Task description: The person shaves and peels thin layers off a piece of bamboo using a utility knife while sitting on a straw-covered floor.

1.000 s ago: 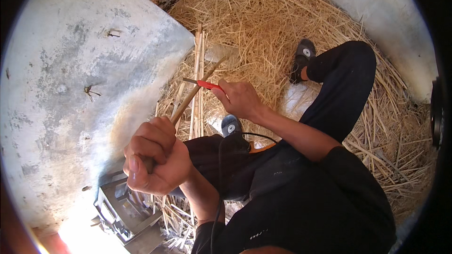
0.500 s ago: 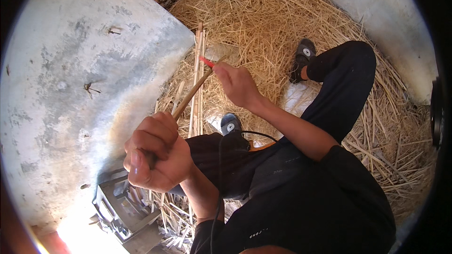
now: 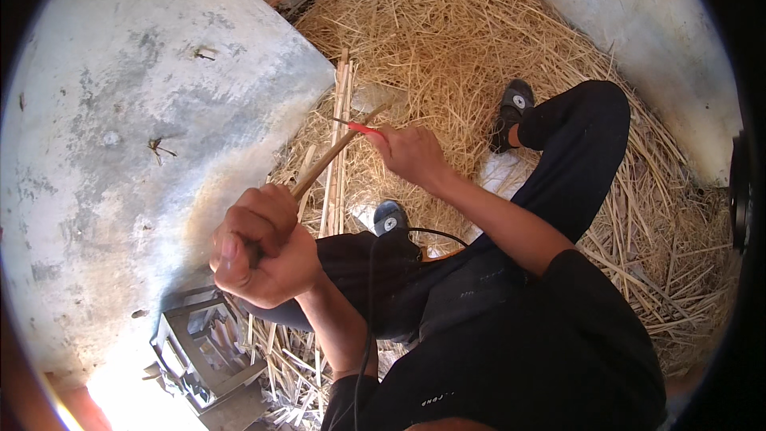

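Note:
My left hand [image 3: 263, 243] is closed in a fist round the near end of a brown wooden stick [image 3: 325, 163]. The stick slants away from me, up and to the right, its far end tapering. In my right hand [image 3: 412, 156] is a small red-handled tool [image 3: 364, 128] with a thin dark blade or shaft that points left. It crosses the stick near its far end; whether the two touch, I cannot tell.
Dry straw [image 3: 447, 40] is heaped over the floor ahead and to the right. Long pale strips [image 3: 339, 128] lie beyond the stick. At left stands a weathered wall [image 3: 144, 112]; a grey metal frame [image 3: 203, 343] sits low left. A black cable [image 3: 370, 295] hangs by my left arm.
The red-handled tool has turned, and its thin dark end now shows pointing left. My right hand has shifted right and down a little. The left keeps its grip on the stick.

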Motion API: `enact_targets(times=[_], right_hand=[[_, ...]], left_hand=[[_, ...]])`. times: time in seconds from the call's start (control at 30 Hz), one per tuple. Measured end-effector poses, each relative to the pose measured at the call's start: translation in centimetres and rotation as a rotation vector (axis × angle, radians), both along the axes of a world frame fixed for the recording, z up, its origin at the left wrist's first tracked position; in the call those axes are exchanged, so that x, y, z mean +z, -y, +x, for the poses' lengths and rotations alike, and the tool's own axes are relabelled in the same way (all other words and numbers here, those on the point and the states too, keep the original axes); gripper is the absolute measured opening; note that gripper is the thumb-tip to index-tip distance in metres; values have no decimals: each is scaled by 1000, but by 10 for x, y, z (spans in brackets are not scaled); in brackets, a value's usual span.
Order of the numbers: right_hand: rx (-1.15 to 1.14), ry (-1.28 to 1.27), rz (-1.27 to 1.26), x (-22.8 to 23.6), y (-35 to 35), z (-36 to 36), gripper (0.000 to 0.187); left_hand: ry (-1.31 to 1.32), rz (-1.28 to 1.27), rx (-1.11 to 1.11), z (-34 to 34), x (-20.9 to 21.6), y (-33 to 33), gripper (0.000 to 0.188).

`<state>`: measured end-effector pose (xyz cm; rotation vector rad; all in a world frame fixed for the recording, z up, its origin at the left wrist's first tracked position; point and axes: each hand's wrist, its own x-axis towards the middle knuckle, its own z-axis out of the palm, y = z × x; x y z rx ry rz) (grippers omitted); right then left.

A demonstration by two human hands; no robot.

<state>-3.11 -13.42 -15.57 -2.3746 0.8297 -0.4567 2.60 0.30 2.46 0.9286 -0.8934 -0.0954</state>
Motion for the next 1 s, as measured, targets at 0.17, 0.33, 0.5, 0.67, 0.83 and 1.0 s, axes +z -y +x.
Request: enact_targets(times=[0.17,0.33,0.5,0.67,0.83,1.0], right_hand=[[11,-301,92,-89,50,-28,44],[-46,270,302,25,9,-21,40],[127,432,217,31,-30,-19,34],[-9,174,342,-11,-5,-23,36],[260,445,483,81,-41,-46,35],[55,128,146,26,-17,-43,36]], left_hand=[[55,-107,-107,2,7,8,37],[56,-82,-100,-2,-4,4,37],[24,-76,-51,-11,-1,11,37],[-51,-121,-64,-7,1,11,37],[-37,-88,-42,-9,-4,6,37],[-23,-98,-69,-8,-3,9,37]])
